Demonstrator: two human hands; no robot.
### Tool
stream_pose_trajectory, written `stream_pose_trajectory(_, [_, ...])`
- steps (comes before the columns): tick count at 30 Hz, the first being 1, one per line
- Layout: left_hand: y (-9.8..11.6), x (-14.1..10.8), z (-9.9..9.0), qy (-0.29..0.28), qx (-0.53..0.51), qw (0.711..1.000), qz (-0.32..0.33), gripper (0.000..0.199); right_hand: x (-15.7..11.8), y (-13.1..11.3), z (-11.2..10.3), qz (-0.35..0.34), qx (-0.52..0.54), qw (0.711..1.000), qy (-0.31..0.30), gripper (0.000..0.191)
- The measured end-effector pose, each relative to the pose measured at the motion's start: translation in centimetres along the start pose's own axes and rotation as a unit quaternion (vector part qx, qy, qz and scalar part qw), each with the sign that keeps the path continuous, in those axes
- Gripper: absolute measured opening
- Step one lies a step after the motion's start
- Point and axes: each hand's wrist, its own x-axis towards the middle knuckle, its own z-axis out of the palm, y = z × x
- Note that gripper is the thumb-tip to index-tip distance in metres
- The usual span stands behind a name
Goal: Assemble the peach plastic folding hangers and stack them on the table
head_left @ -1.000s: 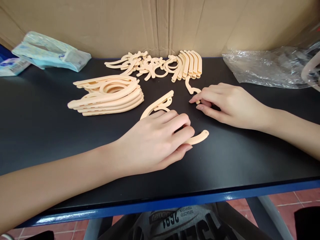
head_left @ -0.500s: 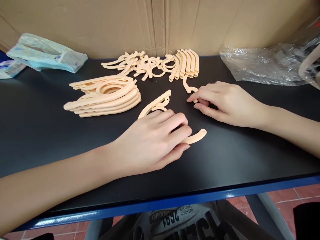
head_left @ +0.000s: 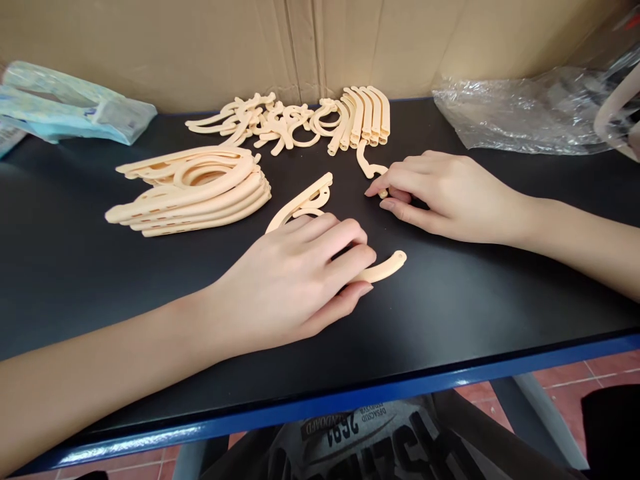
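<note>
My left hand (head_left: 300, 280) lies closed over a cream plastic folding hanger (head_left: 306, 194) on the table. One arm of the hanger juts out behind the knuckles, and a curved end (head_left: 387, 268) sticks out past the thumb; the middle is hidden under the palm. To the right, my right hand (head_left: 440, 193) pinches the end of a cream hanger hook (head_left: 366, 167) between thumb and fingers. The hook rests on the table, just in front of a row of curved hanger arms (head_left: 370, 117).
A stack of folded cream hangers (head_left: 200, 208) sits at left. Loose hooks and parts (head_left: 287, 123) lie in a heap by the cardboard wall (head_left: 225, 47). A blue tissue pack (head_left: 120, 120) is back left, a clear plastic bag (head_left: 505, 120) back right. The black table has a blue edge (head_left: 350, 398).
The whole view has shifted a little, so everything appears slightly further left and higher. Both hands keep the same grips.
</note>
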Motion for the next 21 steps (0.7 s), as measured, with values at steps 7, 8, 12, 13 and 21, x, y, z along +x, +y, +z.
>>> stream_pose_trajectory(7, [0.0, 0.09, -0.08, -0.001, 0.007, 1.0, 0.0, 0.021, -0.04, 0.02, 0.03, -0.001, -0.004, 1.0, 0.005, 0.03])
stream_pose_trajectory(8, [0.01, 0.09, -0.1, -0.001, 0.006, 1.0, -0.002, 0.021, -0.04, 0.02, 0.02, -0.001, -0.004, 1.0, 0.004, 0.03])
stream_pose_trajectory(12, [0.02, 0.03, -0.1, 0.004, 0.003, 1.0, 0.002, 0.021, -0.01, -0.01, -0.05, -0.005, -0.005, 1.0, 0.002, 0.032])
stream_pose_trajectory(13, [0.01, 0.03, -0.07, 0.007, 0.003, 1.0, 0.003, 0.02, -0.01, -0.01, -0.05, -0.004, -0.005, 1.0, 0.001, 0.032])
stream_pose_trajectory(21, [0.01, 0.07, 0.13, 0.004, 0.005, 1.0, 0.002, 0.021, -0.06, 0.0, 0.04, 0.007, 0.005, 1.0, -0.003, 0.033])
